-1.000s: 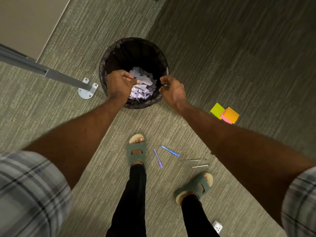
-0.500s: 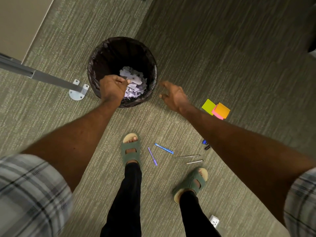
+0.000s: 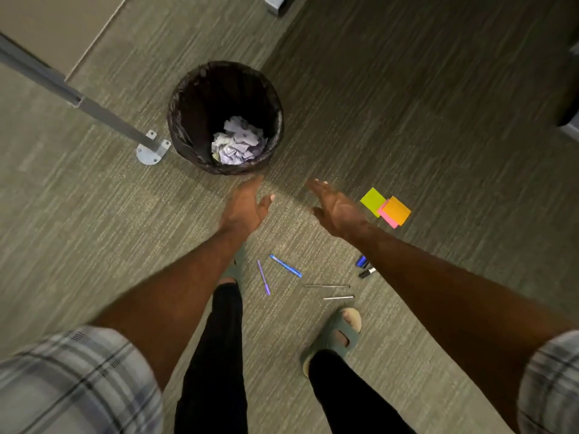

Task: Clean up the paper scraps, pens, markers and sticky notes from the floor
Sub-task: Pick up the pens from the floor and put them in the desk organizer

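A black-lined waste bin (image 3: 191, 98) stands on the carpet with crumpled white paper scraps (image 3: 238, 145) at its bottom. My left hand (image 3: 246, 208) hovers just in front of the bin, open and holding nothing. My right hand (image 3: 336, 208) is beside it, also open and empty. Green, pink and orange sticky notes (image 3: 387, 208) lie to the right of my right hand. Between my feet lie a purple pen (image 3: 263, 277), a blue pen (image 3: 285, 266) and two thin silver pens (image 3: 327, 286). Two markers (image 3: 365, 267) peek out from under my right forearm.
A grey metal table leg with a round foot plate (image 3: 152, 155) stands just left of the bin. My sandalled feet (image 3: 336, 333) are on the carpet near the pens. A grey object (image 3: 275, 3) sits at the top edge.
Both hands have pulled back from over the bin towards me and opened. The paper scraps now lie in the bin, and the view has shifted so the bin sits farther away.
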A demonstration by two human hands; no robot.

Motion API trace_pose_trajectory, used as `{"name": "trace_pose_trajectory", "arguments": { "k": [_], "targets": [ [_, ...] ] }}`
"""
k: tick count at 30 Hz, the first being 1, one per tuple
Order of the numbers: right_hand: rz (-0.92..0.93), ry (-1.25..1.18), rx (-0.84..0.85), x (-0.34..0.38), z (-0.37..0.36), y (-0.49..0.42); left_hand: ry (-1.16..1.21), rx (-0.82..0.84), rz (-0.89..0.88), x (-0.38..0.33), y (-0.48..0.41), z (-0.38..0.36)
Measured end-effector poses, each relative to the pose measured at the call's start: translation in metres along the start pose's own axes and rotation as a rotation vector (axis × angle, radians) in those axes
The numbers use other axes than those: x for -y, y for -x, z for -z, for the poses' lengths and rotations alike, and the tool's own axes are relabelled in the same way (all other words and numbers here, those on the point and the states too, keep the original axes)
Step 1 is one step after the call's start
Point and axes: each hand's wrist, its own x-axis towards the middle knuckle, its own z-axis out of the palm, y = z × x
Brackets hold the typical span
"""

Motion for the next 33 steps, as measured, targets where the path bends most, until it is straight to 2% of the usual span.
{"name": "trace_pose_trajectory", "arguments": {
  "k": [5,9,15,18,23,29,33],
  "targets": [
    [0.027,0.042,0.042,-0.02,-0.021,0.058,0.061,-0.004,0.111,-0.006,0.064,-0.037],
    [0.025,0.063,0.073,-0.036,-0.052,0.107,0.008,0.09,0.145,0.0,0.117,-0.074],
    [-0.053,0.19,0.067,-0.04,-0.093,0.164,-0.308,0.207,-0.053,0.007,0.162,-0.094],
    [-0.104,0.152,0.033,-0.036,-0.109,0.185,-0.334,0.238,-0.103,0.006,0.175,-0.092],
    [-0.089,0.143,0.017,-0.039,-0.132,0.203,-0.411,0.292,-0.169,0.017,0.188,-0.102],
    [-0.045,0.185,0.055,-0.082,-0.176,0.218,-0.578,0.411,-0.197,0.042,0.206,-0.146],
    [-0.059,0.218,0.096,-0.121,-0.226,0.22,-0.69,0.47,-0.325,0.075,0.202,-0.183]
  ]
}}
